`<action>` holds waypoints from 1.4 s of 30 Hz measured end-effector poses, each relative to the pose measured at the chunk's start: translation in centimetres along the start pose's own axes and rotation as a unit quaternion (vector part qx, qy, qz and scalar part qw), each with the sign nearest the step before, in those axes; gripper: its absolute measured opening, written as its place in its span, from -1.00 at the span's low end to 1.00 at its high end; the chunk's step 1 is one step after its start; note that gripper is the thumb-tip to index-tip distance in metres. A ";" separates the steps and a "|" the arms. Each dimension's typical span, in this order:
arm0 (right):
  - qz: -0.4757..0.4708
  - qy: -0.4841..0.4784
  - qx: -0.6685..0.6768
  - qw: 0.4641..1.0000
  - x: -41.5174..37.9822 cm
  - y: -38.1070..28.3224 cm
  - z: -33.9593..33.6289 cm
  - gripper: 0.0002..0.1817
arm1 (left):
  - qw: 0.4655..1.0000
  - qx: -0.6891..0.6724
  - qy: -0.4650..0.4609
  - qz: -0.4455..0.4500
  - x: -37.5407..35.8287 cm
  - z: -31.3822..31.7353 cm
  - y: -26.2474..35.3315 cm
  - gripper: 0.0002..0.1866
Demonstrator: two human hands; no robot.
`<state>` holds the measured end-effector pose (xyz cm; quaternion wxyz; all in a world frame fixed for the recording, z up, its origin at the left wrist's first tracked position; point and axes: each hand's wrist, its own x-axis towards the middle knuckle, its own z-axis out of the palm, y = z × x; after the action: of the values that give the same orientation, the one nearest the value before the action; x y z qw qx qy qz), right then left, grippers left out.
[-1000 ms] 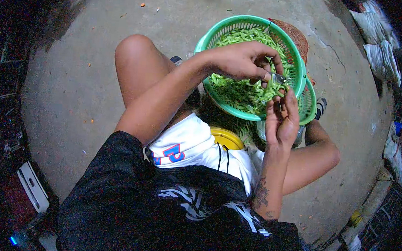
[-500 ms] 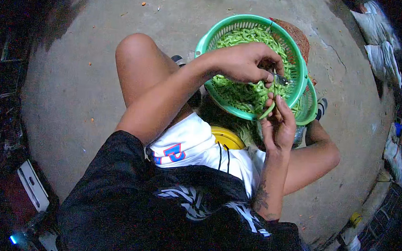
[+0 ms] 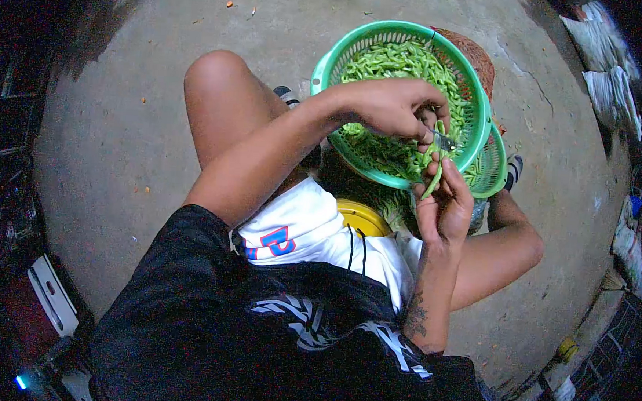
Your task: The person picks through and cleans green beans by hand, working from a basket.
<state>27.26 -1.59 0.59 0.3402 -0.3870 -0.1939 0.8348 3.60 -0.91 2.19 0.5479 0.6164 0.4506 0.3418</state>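
Note:
My left hand point(image 3: 400, 110) is over a green basket point(image 3: 484, 100), its fingers closed on a small metal blade point(image 3: 444, 140) whose handle is hidden. Just below, palm side showing, my right hand point(image 3: 449, 205) pinches a long green bean pod point(image 3: 433, 182). The upper end of the pod meets the blade. Cut green pieces point(image 3: 399, 62) fill much of the basket under my hands. Against its lower right side is a second, smaller green basket point(image 3: 501, 167) with some green pieces inside.
A reddish-brown mesh sack point(image 3: 476, 59) lies behind the baskets. The yellow round object point(image 3: 364, 218) is between my legs, which are bent on either side on the concrete floor point(image 3: 125, 152). Pale sacks point(image 3: 612, 97) are at the far right, and a white object point(image 3: 53, 294) is at lower left.
My left hand has shifted slightly down, with the blade a little lower. The pod in my right hand is now more upright.

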 end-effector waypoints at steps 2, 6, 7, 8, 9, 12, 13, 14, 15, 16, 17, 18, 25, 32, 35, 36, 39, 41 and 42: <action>-0.003 -0.013 -0.008 1.000 -0.3 -0.1 -0.1 -0.80 | 0.999 -0.040 -0.019 -0.009 0.1 -0.7 -0.3 -0.66; -0.002 -0.014 -0.017 1.000 -0.2 0.0 -0.7 -0.80 | 0.998 -0.028 0.051 -0.012 -0.3 -2.8 0.0 -0.64; -0.001 -0.012 -0.003 1.000 -0.1 0.1 -0.5 -0.78 | 0.999 -0.040 0.014 -0.017 -0.3 -2.4 0.1 -0.64; 0.000 -0.008 0.010 1.000 0.1 0.2 -0.5 -0.77 | 0.998 -0.051 -0.024 -0.022 -0.2 -1.8 0.1 -0.64; -0.001 -0.007 0.010 1.000 0.2 0.2 -0.5 -0.77 | 0.997 -0.054 -0.046 -0.007 -0.2 -0.5 0.1 -0.64; 0.000 -0.049 -0.006 0.999 0.0 0.3 -0.9 -0.75 | 0.998 0.007 -0.054 0.039 0.3 -0.5 -0.1 -0.65; -0.003 -0.039 -0.015 0.999 -0.1 0.2 -0.7 -0.74 | 0.998 -0.046 -0.034 0.007 0.2 -0.9 -0.3 -0.66; -0.008 -0.032 -0.023 0.999 -0.1 0.0 -0.5 -0.73 | 0.995 -0.095 -0.014 -0.024 0.1 -1.5 -0.3 -0.67; -0.009 -0.029 -0.031 0.999 -0.2 -0.1 -0.3 -0.74 | 0.998 -0.047 0.001 -0.028 -0.1 -2.3 0.1 -0.67; -0.010 -0.031 -0.030 0.999 -0.3 -0.1 -0.1 -0.74 | 0.999 -0.044 0.000 -0.027 -0.1 -2.2 0.5 -0.67; -0.016 -0.022 -0.036 0.999 -0.3 -0.1 0.2 -0.74 | 0.998 -0.045 -0.015 -0.033 -0.3 -1.7 0.8 -0.66; -0.020 -0.012 -0.042 0.999 -0.2 -0.1 0.3 -0.74 | 0.998 -0.048 -0.031 -0.040 -0.4 -1.3 1.1 -0.65; -0.041 0.004 -0.075 0.996 -0.6 -0.3 0.9 -0.78 | 0.999 -0.049 -0.017 -0.017 0.0 -2.1 -0.1 -0.63; -0.054 -0.021 -0.093 0.994 -0.2 0.3 0.1 -0.76 | 0.994 -0.058 -0.092 -0.002 0.1 -0.1 -0.2 -0.61; -0.040 0.001 -0.085 0.996 -0.9 -0.3 1.6 -0.74 | 0.997 -0.037 -0.067 -0.011 -0.2 -1.2 0.3 -0.61; -0.041 -0.001 -0.084 0.996 -0.9 -0.2 1.6 -0.74 | 0.998 -0.033 -0.054 -0.014 -0.2 -1.4 0.4 -0.62; -0.043 -0.046 -0.099 0.993 -0.8 0.1 0.5 -0.79 | 0.999 0.000 -0.047 0.012 -0.2 -1.2 0.3 -0.64; -0.048 -0.036 -0.107 0.992 -0.8 0.4 0.1 -0.78 | 1.000 -0.003 -0.025 0.007 -0.4 -1.7 0.7 -0.66; -0.055 -0.028 -0.115 0.991 -0.9 0.4 0.2 -0.76 | 0.999 -0.040 -0.016 -0.028 -0.4 -2.6 0.6 -0.66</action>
<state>27.36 -2.49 0.98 0.3334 -0.3887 -0.3190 0.7975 1.17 -0.36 3.26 0.5883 0.5865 0.4451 0.3345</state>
